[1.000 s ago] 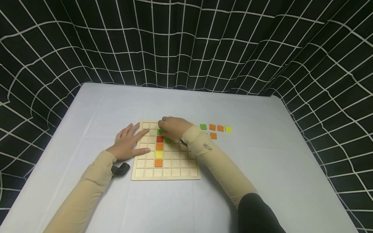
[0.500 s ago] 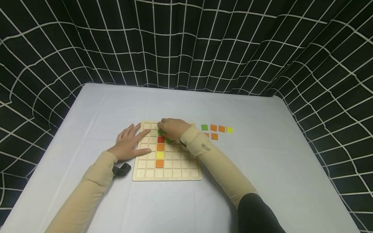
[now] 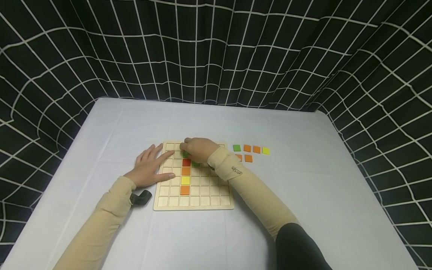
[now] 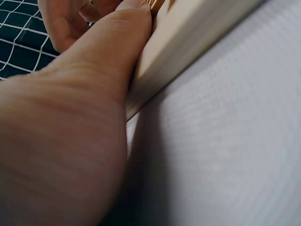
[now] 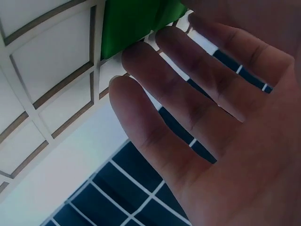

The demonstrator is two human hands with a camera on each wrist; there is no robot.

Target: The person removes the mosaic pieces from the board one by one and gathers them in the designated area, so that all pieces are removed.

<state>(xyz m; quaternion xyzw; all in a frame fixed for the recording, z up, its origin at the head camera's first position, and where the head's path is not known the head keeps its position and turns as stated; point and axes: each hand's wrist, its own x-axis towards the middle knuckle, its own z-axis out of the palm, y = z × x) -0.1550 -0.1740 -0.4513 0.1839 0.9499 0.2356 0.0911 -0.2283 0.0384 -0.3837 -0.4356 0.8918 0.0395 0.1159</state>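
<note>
A wooden grid board [image 3: 204, 201] lies on the table, with a column of red [image 3: 186, 162], orange [image 3: 185, 171], yellow [image 3: 185, 180] and orange [image 3: 184, 190] tiles. My left hand [image 3: 145, 170] rests on its left side, fingers spread, thumb and index finger over the squares. At the column's top, my right hand [image 3: 200, 149] touches a green tile [image 3: 184, 154]. Another green tile [image 3: 195, 164] shows below that palm. In the right wrist view the fingers of my right hand [image 5: 221, 117] are extended, tips against the green tile [image 5: 134, 26]; its thumb is hidden.
Right of the board lie several loose tiles: a green one [image 3: 236, 147], orange ones [image 3: 247, 148] and a yellow one [image 3: 266, 150]. My right sleeve [image 3: 249, 187] crosses the board's right side. A black curtain with white lines [image 3: 202, 52] stands behind the white table [image 3: 189, 240].
My right hand has shifted slightly left at the top of the tile column. The left hand keeps its place on the board.
</note>
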